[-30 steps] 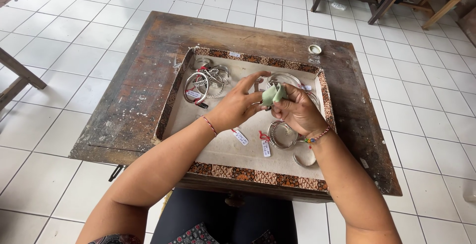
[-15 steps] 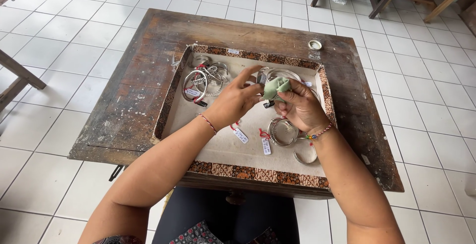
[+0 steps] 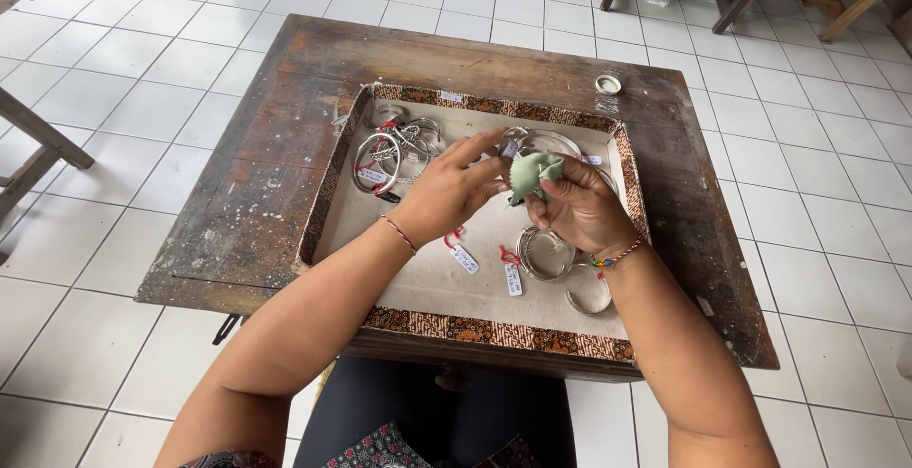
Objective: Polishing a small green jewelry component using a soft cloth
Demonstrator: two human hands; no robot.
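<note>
Bangles (image 3: 549, 254) with small paper tags lie near the tray's (image 3: 494, 333) front edge, just under the right wrist. Above the tray's middle, the right hand (image 3: 581, 210) pinches a pale green cloth (image 3: 529, 173) with its fingers closed round it; whether a piece sits inside the folds cannot be told. Beside it, the left hand (image 3: 446, 192) has its fingers loosely curled, fingertips touching the cloth. Toward the far left corner lies a heap of silver rings (image 3: 394, 150). A loosened pinch could likely drop whatever the cloth wraps onto the bangles below.
</note>
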